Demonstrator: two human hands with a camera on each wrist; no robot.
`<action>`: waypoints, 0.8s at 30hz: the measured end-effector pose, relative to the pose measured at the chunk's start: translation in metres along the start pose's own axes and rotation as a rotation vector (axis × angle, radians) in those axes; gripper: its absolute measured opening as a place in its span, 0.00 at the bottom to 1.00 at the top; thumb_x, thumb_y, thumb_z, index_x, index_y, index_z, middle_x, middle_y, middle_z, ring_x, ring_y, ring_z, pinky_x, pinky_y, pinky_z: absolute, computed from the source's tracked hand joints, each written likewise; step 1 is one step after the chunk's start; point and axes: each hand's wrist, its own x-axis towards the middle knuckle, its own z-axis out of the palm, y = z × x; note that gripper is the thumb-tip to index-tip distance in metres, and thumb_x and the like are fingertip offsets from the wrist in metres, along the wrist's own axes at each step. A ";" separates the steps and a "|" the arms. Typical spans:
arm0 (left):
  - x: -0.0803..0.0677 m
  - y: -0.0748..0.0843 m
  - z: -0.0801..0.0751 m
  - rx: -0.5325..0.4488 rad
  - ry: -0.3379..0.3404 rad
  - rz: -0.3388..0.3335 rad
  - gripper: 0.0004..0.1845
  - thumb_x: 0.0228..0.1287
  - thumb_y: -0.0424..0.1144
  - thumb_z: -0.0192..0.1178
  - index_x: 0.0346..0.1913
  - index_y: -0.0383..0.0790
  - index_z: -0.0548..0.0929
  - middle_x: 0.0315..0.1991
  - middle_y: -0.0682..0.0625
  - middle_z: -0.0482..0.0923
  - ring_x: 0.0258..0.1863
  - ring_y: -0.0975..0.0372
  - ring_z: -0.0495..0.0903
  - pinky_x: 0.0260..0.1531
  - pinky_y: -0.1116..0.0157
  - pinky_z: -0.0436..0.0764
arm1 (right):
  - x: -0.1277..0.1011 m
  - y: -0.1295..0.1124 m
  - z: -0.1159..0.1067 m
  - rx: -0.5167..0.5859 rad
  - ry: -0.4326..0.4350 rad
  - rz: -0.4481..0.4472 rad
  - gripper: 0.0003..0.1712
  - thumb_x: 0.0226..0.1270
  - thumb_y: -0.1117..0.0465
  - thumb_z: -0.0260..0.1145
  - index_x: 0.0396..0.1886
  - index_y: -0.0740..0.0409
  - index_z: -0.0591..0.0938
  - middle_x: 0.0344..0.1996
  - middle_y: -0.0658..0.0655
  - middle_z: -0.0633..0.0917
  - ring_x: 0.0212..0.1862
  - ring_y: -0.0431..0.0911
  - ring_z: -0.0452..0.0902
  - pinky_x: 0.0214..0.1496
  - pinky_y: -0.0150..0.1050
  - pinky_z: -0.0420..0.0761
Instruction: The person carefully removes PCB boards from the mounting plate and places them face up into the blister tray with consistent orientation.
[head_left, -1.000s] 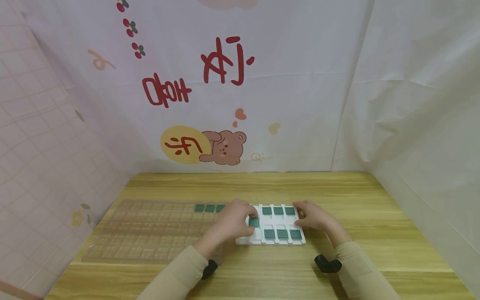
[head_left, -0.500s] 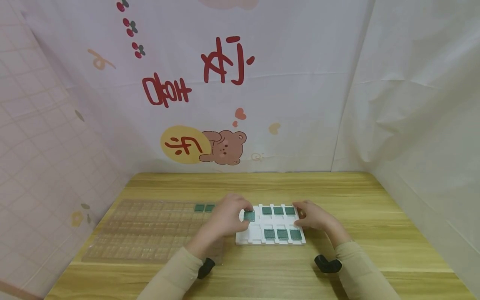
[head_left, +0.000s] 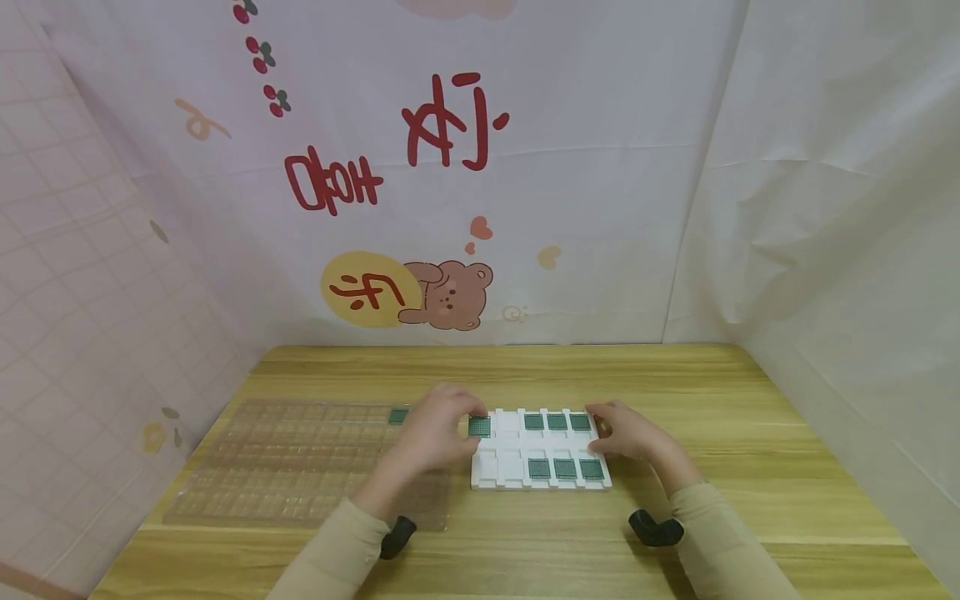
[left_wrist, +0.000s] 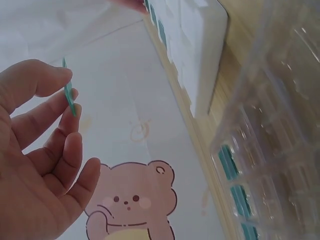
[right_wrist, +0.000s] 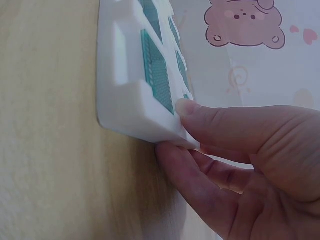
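Pinching chip [head_left: 480, 427] over cloth-walled table [head_left: 547, 542]

Chips [head_left: 564, 469] in tray [head_left: 510, 427] on table [head_left: 540, 542]

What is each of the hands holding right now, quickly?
Left hand: holds a thin green square between thumb and fingers.
Right hand: grips one end of the white tray.

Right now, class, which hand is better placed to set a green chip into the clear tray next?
Probably the left hand: it pinches a green chip near the clear tray; the right hand grips the right end of the white tray.
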 end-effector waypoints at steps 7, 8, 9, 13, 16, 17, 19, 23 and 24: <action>-0.005 -0.011 -0.001 0.008 0.033 -0.019 0.14 0.46 0.37 0.72 0.40 0.46 0.88 0.41 0.56 0.82 0.47 0.59 0.75 0.50 0.59 0.76 | 0.000 0.001 -0.002 -0.002 -0.002 -0.018 0.39 0.56 0.66 0.75 0.65 0.76 0.70 0.53 0.70 0.75 0.45 0.54 0.74 0.52 0.51 0.76; -0.006 -0.012 -0.001 0.013 0.041 -0.014 0.14 0.45 0.37 0.72 0.39 0.45 0.88 0.41 0.55 0.82 0.47 0.59 0.75 0.49 0.59 0.76 | -0.001 0.000 -0.002 0.003 -0.001 -0.010 0.39 0.57 0.66 0.75 0.65 0.75 0.70 0.53 0.70 0.75 0.46 0.53 0.74 0.52 0.51 0.76; -0.007 -0.013 -0.002 0.017 0.044 -0.010 0.14 0.45 0.37 0.72 0.39 0.45 0.88 0.41 0.55 0.82 0.46 0.59 0.76 0.48 0.59 0.76 | -0.001 0.000 -0.002 0.004 -0.001 -0.012 0.39 0.56 0.66 0.74 0.65 0.76 0.70 0.53 0.70 0.75 0.45 0.53 0.74 0.52 0.51 0.76; -0.010 -0.019 -0.002 0.027 0.049 0.005 0.14 0.44 0.37 0.73 0.38 0.45 0.88 0.39 0.54 0.81 0.43 0.58 0.75 0.44 0.59 0.76 | 0.000 0.001 -0.001 0.015 -0.001 -0.001 0.39 0.57 0.67 0.74 0.66 0.75 0.69 0.53 0.70 0.74 0.45 0.52 0.74 0.51 0.50 0.76; -0.013 -0.025 -0.001 0.025 0.043 0.005 0.14 0.43 0.35 0.72 0.38 0.45 0.87 0.38 0.55 0.81 0.42 0.58 0.75 0.43 0.59 0.75 | 0.001 0.002 0.000 0.012 -0.002 0.002 0.39 0.57 0.66 0.74 0.66 0.75 0.69 0.53 0.70 0.74 0.45 0.52 0.74 0.52 0.50 0.76; -0.014 -0.027 -0.001 0.020 0.042 0.004 0.14 0.43 0.35 0.72 0.38 0.45 0.87 0.38 0.54 0.81 0.42 0.58 0.75 0.44 0.58 0.75 | 0.001 0.002 0.000 0.013 -0.003 0.005 0.39 0.57 0.66 0.74 0.66 0.74 0.69 0.53 0.69 0.74 0.45 0.52 0.74 0.52 0.50 0.76; -0.016 -0.031 -0.001 0.017 0.036 0.002 0.14 0.44 0.34 0.72 0.38 0.44 0.87 0.38 0.54 0.82 0.42 0.58 0.76 0.45 0.58 0.75 | 0.001 0.003 0.001 0.011 -0.001 0.008 0.39 0.57 0.66 0.74 0.66 0.74 0.70 0.53 0.69 0.75 0.45 0.52 0.74 0.52 0.50 0.76; -0.019 -0.039 -0.003 0.023 0.031 -0.018 0.14 0.44 0.33 0.72 0.39 0.42 0.88 0.39 0.53 0.82 0.43 0.57 0.76 0.45 0.57 0.76 | 0.001 0.003 0.001 0.021 -0.002 0.006 0.39 0.57 0.66 0.74 0.66 0.74 0.69 0.53 0.69 0.74 0.44 0.52 0.74 0.50 0.49 0.77; -0.020 -0.040 -0.004 0.026 0.028 -0.025 0.14 0.44 0.33 0.73 0.39 0.42 0.88 0.39 0.53 0.82 0.43 0.56 0.76 0.46 0.57 0.76 | 0.001 0.003 0.001 0.023 0.000 0.006 0.39 0.57 0.66 0.74 0.66 0.74 0.69 0.53 0.69 0.74 0.44 0.52 0.74 0.50 0.49 0.77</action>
